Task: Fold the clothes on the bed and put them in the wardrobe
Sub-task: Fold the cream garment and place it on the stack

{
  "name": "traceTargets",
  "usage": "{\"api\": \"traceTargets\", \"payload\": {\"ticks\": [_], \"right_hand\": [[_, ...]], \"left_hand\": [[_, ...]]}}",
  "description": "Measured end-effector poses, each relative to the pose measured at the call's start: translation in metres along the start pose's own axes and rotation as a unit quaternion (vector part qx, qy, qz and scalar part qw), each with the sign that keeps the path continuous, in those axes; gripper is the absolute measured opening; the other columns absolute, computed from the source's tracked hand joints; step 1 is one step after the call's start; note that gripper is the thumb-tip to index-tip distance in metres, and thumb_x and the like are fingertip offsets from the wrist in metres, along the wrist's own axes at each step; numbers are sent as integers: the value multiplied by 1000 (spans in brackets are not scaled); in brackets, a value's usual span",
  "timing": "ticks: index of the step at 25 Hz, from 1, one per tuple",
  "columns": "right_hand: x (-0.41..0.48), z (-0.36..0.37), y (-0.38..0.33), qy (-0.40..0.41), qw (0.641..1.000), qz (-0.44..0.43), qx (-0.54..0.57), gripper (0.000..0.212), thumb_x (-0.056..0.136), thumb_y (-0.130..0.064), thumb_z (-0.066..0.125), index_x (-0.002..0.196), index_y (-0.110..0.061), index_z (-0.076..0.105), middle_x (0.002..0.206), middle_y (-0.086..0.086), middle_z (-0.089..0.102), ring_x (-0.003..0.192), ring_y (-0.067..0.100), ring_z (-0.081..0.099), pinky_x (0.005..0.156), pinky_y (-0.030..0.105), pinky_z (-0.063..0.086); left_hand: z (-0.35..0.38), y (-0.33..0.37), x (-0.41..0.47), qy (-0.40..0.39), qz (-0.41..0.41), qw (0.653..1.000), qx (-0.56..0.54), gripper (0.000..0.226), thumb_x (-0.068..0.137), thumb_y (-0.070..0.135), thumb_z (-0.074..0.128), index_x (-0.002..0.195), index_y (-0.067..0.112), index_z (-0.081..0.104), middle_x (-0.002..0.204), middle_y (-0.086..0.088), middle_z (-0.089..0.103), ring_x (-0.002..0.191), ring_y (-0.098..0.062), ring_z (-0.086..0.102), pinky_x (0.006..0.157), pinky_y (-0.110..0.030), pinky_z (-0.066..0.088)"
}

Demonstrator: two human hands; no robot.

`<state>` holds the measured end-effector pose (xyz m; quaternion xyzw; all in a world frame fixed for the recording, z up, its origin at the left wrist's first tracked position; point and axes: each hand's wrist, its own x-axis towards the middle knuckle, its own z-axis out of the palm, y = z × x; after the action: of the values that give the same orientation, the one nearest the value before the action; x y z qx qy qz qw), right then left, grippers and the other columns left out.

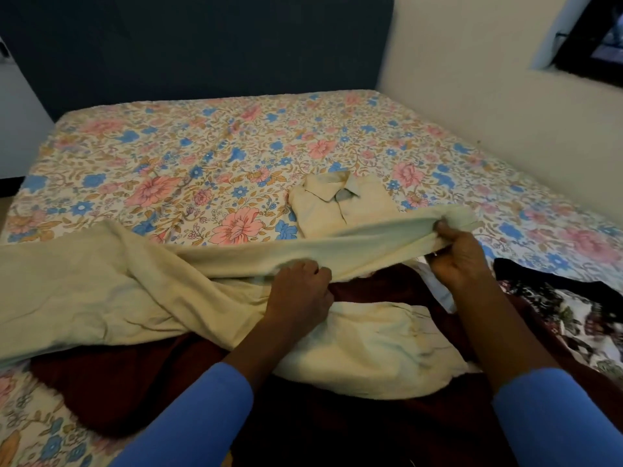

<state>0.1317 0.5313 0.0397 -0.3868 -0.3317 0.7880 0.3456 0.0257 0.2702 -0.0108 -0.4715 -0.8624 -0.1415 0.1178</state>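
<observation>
Holding a soft cream garment (pixel 101 291) taut over the flowered bed (pixel 168 146).
Both the left hand (pixel 300 291) and right hand (pixel 458 257) clench its bunched cloth; a square-folded shirt (pixel 357 210) lies at 12 o'clock.

Dim, warm indoor light; soft overall focus; wide-angle bending at edges; dark headboard (pixel 202 45) underexposed.

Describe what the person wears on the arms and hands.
Plain bright blue long sleeves on both arms; the left sleeve and right sleeve stop short of the wrists. The left hand and right hand are bare: no gloves, no watch visible.
</observation>
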Motion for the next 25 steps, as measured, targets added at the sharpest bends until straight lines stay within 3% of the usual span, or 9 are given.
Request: {"api": "traceTargets", "payload": {"ticks": [2,6,10,13,16,18,20,22,25], "right_hand": [[13,-5,3,22,997,-60,36,50,89,8,66,134,-11,61,124,10,71,103,27,72,73,39,63],[9,-16,57,207,965,-56,-152,69,78,-18,73,142,-16,48,136,9,60,120,31,62,98,45,56],[10,-4,77,214,935,-120,-257,72,90,-30,74,150,-12,39,144,12,56,129,30,56,94,26,42],[32,1,56,232,936,-56,-259,75,85,-32,81,144,-6,44,144,16,53,130,34,54,103,35,47],[49,11,29,250,760,-132,-586,69,84,-35,76,142,-9,50,144,18,48,134,39,46,108,53,41],[68,19,14,134,704,-148,-682,70,89,-44,72,142,-5,49,142,19,52,132,38,49,105,50,41],[85,22,8,25,647,-64,-759,61,88,-37,75,132,1,54,125,19,61,112,32,60,89,38,49],[95,14,7,20,594,-86,-800,33,85,-22,72,111,-1,67,104,12,69,88,25,64,76,34,54],[90,14,-1,132,652,-251,-703,20,86,-18,62,103,-21,72,98,1,70,90,27,67,79,35,54]], "left_hand": [[1,-6,-1,67,30,996,-54,23,86,25,52,96,16,70,88,-5,61,81,-26,56,66,-38,45],[10,-23,-1,-176,13,973,-150,22,96,39,59,109,26,71,98,1,62,96,-21,61,80,-34,46],[2,-64,20,50,-108,965,-234,20,99,28,63,116,20,70,108,-1,66,82,-13,60,81,-30,47],[7,-97,49,26,-180,967,-181,39,101,20,60,140,16,56,131,-10,59,112,-27,60,94,-36,44],[27,-120,76,-87,-215,959,-163,50,104,29,56,151,14,44,145,-16,52,130,-35,52,106,-42,40],[42,-116,80,-140,-208,955,-162,50,103,36,58,147,14,50,140,-18,55,127,-35,54,103,-41,42],[53,-108,71,-80,-202,963,-156,40,100,34,62,134,13,61,125,-17,59,113,-35,59,91,-39,44],[61,-100,54,52,-200,961,-182,28,98,26,65,122,11,67,113,-13,60,99,-32,61,79,-34,43],[67,-98,43,143,-175,943,-246,22,96,15,66,118,13,67,119,-10,57,94,-23,61,78,-28,42]]}}
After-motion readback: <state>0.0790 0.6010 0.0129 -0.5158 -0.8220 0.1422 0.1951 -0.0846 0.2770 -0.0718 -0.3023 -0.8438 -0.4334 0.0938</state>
